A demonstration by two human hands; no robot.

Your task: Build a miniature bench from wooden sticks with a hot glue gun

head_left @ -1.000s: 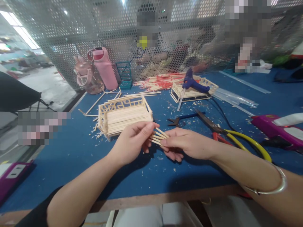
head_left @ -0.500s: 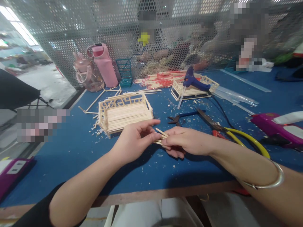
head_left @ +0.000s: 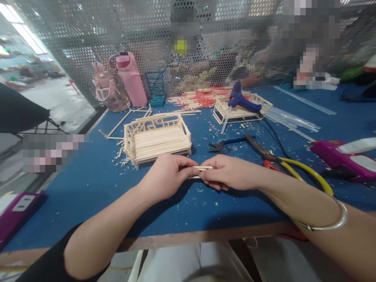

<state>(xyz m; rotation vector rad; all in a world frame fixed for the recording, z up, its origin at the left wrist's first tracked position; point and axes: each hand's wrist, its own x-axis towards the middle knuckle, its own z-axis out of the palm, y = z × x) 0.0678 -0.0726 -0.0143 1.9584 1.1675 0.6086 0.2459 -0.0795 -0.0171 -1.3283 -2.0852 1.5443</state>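
Note:
Between my two hands are a few short, thin wooden sticks (head_left: 203, 168), held just above the table's front half. My left hand (head_left: 169, 174) is closed, its thumb and fingers pinching the sticks' left ends. From the other side my right hand (head_left: 227, 172) grips them, fingers curled under; the fingers hide part of the sticks, so their exact number is unclear. Just behind my left hand stands a small wooden-stick bench-like frame (head_left: 158, 139) with a slatted base and a latticed back. Dark pliers (head_left: 219, 147) lie beyond my right hand.
Yellow-handled shears (head_left: 273, 158) lie right of my hands. A blue glue gun (head_left: 242, 102) rests on a second stick frame (head_left: 217, 113). Red-tipped sticks (head_left: 199, 98), clear glue sticks (head_left: 293, 119), a pink bottle (head_left: 133, 80) and a purple device (head_left: 346, 160) are around the blue table (head_left: 88, 203).
My left fingers have closed onto the sticks, where the index finger was stretched out before. The sticks have turned from slanted to nearly level, and my hands are closer together.

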